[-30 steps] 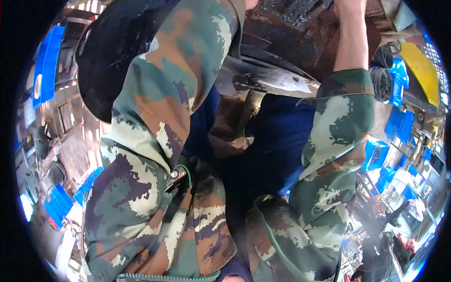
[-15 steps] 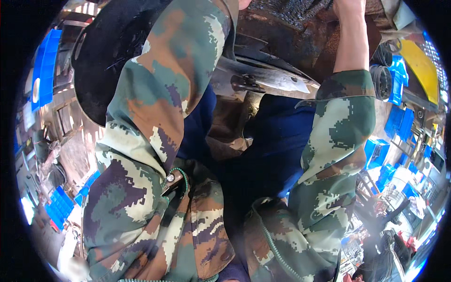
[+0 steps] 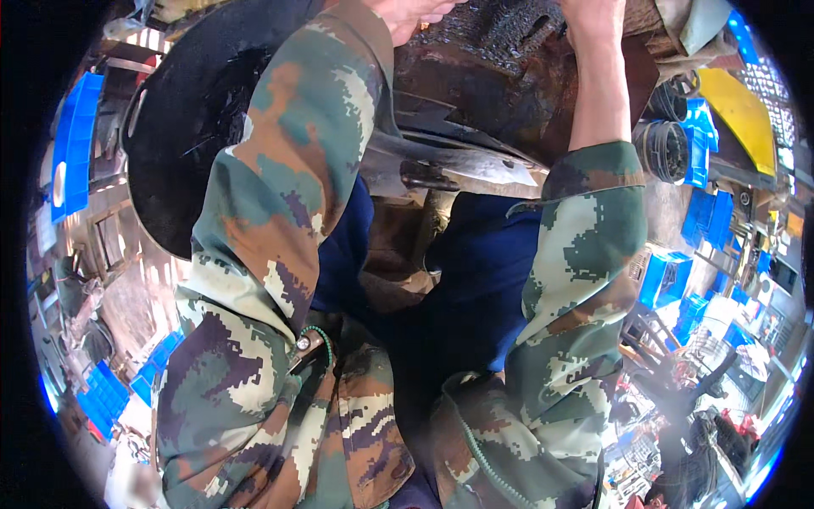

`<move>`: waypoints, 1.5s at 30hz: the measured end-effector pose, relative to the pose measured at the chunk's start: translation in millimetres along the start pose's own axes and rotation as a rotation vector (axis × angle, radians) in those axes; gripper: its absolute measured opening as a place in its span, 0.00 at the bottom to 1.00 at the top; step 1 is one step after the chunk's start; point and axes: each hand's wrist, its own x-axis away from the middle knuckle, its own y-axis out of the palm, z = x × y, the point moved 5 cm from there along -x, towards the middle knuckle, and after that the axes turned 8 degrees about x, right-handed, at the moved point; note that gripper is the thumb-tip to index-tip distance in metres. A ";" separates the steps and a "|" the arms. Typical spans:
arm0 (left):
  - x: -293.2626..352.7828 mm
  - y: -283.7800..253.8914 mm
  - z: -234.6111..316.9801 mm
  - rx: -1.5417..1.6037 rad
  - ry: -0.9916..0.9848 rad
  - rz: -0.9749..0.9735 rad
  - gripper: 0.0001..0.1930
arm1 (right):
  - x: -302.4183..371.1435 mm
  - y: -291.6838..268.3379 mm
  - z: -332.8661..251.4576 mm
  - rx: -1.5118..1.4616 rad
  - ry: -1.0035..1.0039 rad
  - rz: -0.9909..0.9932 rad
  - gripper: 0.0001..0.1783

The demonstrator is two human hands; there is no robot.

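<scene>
Head view showed us the left hand at the far edge, its fingers curled in, and the right hand farther right, its fingertips cut off; whether either held anything, we could not tell. The slab, dark and glossy, lay far, between the hands. We judged a slip the main risk, since that shine (grease or water, we couldn't say) would give bare skin poor grip. Next, we feared a snag: the right cuff hung near the end of the pale sheet, whose edge looked thin. The left sleeve overlapped the black basin in our view, so a careless elbow might knock it. Compared with a second earlier, we saw more of the left hand, and nearly everything sat a little lower and farther left, probably because the head had moved.
</scene>
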 end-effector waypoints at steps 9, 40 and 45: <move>0.7 0.1 0.8 -0.032 -0.021 0.096 0.06 | -0.4 0.9 1.0 0.039 0.053 -0.019 0.21; 20.3 5.3 11.6 -0.156 0.004 0.154 0.13 | -2.7 8.2 8.5 -0.072 0.151 0.017 0.16; 20.4 13.7 -1.5 -0.236 0.144 0.059 0.17 | 1.9 0.2 24.8 -0.100 0.199 0.025 0.14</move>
